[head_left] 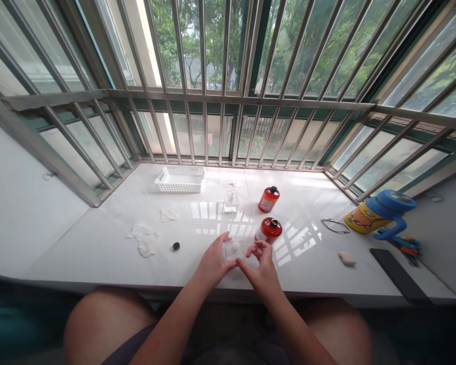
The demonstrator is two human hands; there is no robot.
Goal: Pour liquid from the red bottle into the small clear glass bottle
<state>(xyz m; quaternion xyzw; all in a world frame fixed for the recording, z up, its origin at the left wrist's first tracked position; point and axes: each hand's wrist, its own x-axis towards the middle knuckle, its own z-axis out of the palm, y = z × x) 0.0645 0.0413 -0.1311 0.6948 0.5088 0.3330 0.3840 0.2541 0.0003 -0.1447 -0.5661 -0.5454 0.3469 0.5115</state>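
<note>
Clear square plastic case (233, 250) sits at lower centre of the frame, near the front edge of the white stone sill (64, 238), between both hands. Left hand (215, 263) is on its left side, left fingers (225, 237) together, tips at the case's upper-left corner. Right hand (264, 266) is at its right side, right fingers (265, 247) curled and bunched, thumb toward the case. Can't tell if either hand is clamping; the clear walls hide the contact.

Just upper right: red bottle (269, 229) on its side, dark open neck showing, almost at the right hand. Behind it is a second red bottle (268, 199), black cap on. Small black cap (176, 246) lies left of the hands. Clear glass bottle (231, 203) stands upper centre, white plastic basket (180, 179) behind it, crumpled tissues (146, 241) at left.

Risks: right knuckles clipping the open bottle could roll it and spill. Slick sill plus a smooth case means slip risk, with a drop off the front edge. Glare makes clear edges hard to see.
</note>
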